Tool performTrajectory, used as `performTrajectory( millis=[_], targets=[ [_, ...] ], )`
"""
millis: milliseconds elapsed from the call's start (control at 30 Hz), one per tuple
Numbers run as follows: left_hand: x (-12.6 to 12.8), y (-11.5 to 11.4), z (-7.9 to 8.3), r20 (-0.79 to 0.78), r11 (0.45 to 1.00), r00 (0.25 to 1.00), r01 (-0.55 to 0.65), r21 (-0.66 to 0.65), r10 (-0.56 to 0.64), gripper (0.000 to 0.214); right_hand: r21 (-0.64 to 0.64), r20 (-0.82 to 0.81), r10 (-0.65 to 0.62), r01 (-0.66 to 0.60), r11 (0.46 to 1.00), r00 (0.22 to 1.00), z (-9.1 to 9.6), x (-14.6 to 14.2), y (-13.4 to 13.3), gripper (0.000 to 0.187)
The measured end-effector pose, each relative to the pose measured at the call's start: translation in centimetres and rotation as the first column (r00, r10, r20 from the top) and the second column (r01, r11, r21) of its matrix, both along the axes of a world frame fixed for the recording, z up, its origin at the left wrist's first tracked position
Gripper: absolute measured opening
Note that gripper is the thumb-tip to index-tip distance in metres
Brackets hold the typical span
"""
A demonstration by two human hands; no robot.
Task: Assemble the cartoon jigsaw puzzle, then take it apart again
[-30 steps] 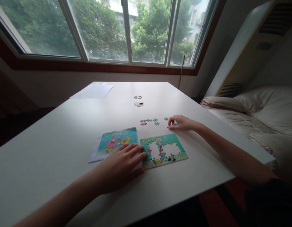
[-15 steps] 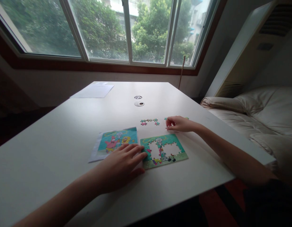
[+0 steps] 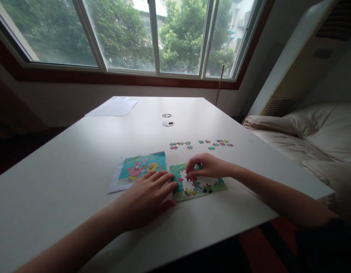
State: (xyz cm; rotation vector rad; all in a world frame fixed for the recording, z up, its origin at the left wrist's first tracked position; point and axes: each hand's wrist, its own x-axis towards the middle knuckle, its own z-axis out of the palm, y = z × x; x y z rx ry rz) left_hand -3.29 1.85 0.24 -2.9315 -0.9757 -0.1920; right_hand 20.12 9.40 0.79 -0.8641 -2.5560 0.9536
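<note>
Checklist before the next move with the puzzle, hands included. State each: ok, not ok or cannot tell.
1. Right hand has a piece at its fingertips: ok.
2. Left hand touching the left edge of the puzzle: ok.
3. Held piece fits its spot: cannot tell; too small.
4. Picture sheet fully uncovered: not ok; left hand overlaps its lower right.
5. Loose pieces clear of both hands: ok; they lie beyond the puzzle.

Left hand (image 3: pixel 149 195) and right hand (image 3: pixel 208 165) bare; forearms (image 3: pixel 87 233) uncovered; dark sleeve (image 3: pixel 323 239) on right side
</note>
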Motion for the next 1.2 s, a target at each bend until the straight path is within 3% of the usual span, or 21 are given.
performTrajectory(
  millis=[200,567,1200],
  targets=[
    [0.5,-0.1,-0.5,0.018,0.999,0.999,-0.040,0.023,0.039,0.034,0.096,0.049,-0.050,0.045,0.994,0.998,0.3,0.5,0.4,0.018],
    [1.5,0.5,-1.4,0.045,0.996,0.995,-0.083,-0.019,0.084,0.043,0.138,0.103,-0.019,0.004,0.990,0.995,-0.2,0.7,0.3,0.022],
    [1.6,0.5,-1.3,0.043,0.995,0.995,-0.084,-0.054,0.087,0.042,0.083,0.121,-0.079,0.069,0.994,0.990,-0.1,0.6,0.3,0.019]
  ],
)
